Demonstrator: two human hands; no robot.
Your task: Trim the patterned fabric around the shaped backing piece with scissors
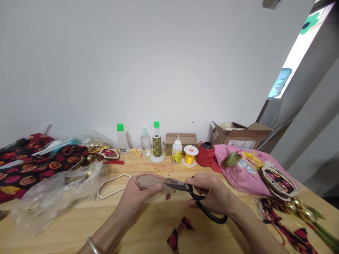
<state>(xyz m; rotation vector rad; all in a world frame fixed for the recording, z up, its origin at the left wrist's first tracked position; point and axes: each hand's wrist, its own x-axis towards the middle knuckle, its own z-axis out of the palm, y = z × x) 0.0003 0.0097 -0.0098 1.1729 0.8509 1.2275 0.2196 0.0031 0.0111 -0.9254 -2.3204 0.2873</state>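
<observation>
My left hand (139,194) is closed on a flat, rounded greyish piece (148,181), with the thumb lying across its face. The piece looks like backed fabric, though its far side is hidden. In my right hand (213,190) is a pair of scissors (178,185) with black handles, fingers around the loops. Its blades point left and meet the right edge of the piece; how far they are apart is hard to make out. Below on the table lie a curved dark patterned fabric scrap (173,238) and a tiny scrap (167,197).
Along the wall stand a glue bottle (176,152), an olive thread spool (157,146), a yellow cord spool (189,159) and a red thread cone (205,155). Left are a thin oval frame (102,187), a plastic bag (58,190) and patterned fabric (50,167). A pink bag (233,178) lies right.
</observation>
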